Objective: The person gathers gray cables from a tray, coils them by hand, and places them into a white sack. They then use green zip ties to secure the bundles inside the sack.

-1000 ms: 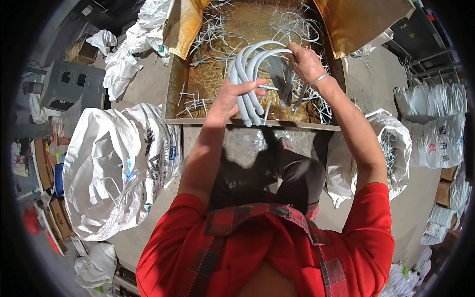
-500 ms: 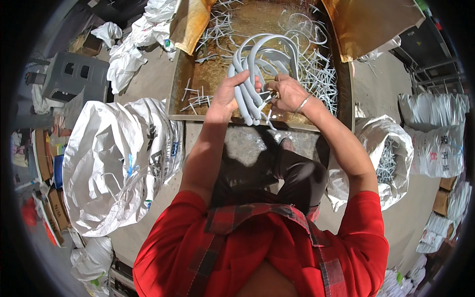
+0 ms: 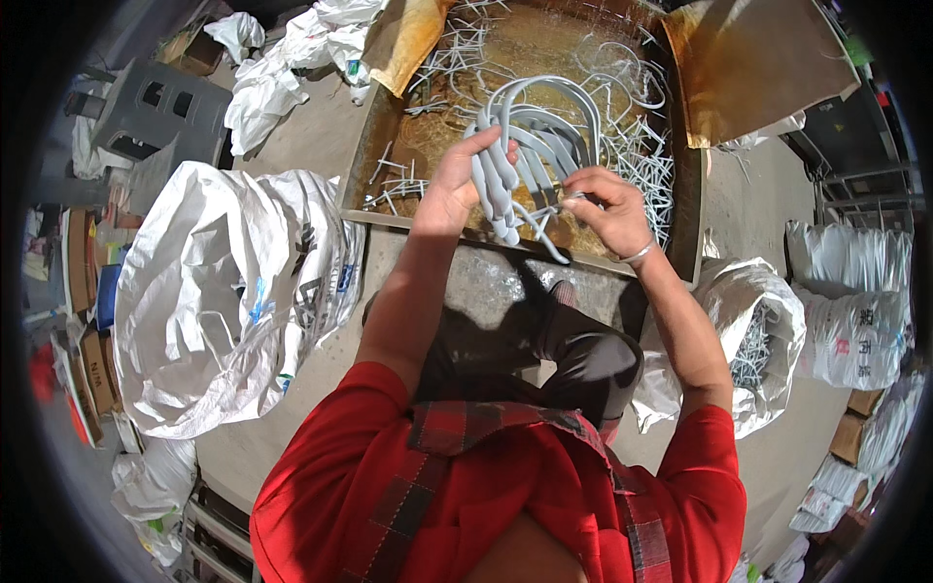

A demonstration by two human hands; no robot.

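Observation:
A bundle of curved grey plastic hoops (image 3: 498, 185), like headbands, is held over the near part of a shallow metal tray. My left hand (image 3: 457, 180) is closed round the bundle's left side, thumb on top. To the right, my right hand (image 3: 614, 216) pinches with thumb and fingertips at a thin grey plastic stem (image 3: 546, 210) by the hoops' lower ends. Where that stem joins the hoops is hard to make out. Beneath lies the metal tray (image 3: 389, 220), stained brown, with many thin branched grey plastic pieces (image 3: 637, 160) along its sides.
A large white woven sack (image 3: 194, 321) stands gaping at the left. Another white sack (image 3: 768, 291), holding thin plastic pieces, is at the right. Brown-stained sheets (image 3: 753, 73) flare from the tray's far sides. Packed white bags (image 3: 855, 335) are stacked far right.
My right hand has drawn right and down, away from the hoops' ends, with its fingers now in a pinch. The left hand still grips the bundle. The whole view has shifted slightly.

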